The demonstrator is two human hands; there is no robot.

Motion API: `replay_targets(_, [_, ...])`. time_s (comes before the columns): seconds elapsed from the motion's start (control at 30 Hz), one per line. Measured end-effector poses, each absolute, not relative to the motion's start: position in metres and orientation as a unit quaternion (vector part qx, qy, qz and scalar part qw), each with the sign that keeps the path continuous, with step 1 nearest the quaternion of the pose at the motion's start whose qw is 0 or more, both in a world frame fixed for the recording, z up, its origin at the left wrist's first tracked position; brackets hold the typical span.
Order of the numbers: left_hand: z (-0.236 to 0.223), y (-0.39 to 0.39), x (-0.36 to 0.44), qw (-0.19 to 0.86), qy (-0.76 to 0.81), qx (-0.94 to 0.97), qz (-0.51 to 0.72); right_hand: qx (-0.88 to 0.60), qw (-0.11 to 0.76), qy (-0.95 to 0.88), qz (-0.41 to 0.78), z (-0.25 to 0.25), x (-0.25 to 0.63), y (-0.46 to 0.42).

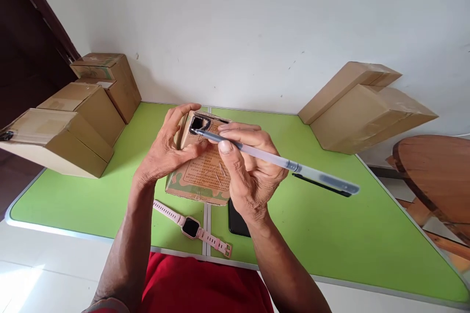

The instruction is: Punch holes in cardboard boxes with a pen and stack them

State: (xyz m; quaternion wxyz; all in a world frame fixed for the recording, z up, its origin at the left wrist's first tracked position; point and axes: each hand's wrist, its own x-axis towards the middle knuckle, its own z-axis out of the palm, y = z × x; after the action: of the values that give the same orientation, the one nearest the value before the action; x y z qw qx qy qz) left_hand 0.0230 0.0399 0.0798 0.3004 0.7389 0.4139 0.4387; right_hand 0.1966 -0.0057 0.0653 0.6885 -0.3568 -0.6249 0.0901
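Observation:
My left hand [167, 149] grips a small brown cardboard box [205, 173] with printed text, held tilted above the green table [330, 234]. In my right hand [246, 166] is a translucent pen [279, 161]; its tip rests at a dark opening in the box's top end. That hand also steadies the box's right side. A pink smartwatch [191, 227] lies flat on the table just below the box. A black flat object [237, 222] lies partly hidden under my right wrist.
Several sealed cardboard boxes are stacked at the table's left [69, 127] and two larger ones at the back right [363, 112]. A round wooden table [436, 176] stands to the right. A white wall rises behind.

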Motion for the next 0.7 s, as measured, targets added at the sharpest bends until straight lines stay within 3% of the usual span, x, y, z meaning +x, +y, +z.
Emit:
replay_targets(0.43, [0.080, 0.037, 0.023, 0.308, 0.415, 0.740, 0.430, -0.379, 0.650, -0.655, 0.068, 0.064, 0.204, -0.003])
replay_targets(0.7, [0.073, 0.042, 0.021, 0.299, 0.395, 0.743, 0.449, -0.309, 0.686, -0.655, 0.071, 0.064, 0.210, 0.004])
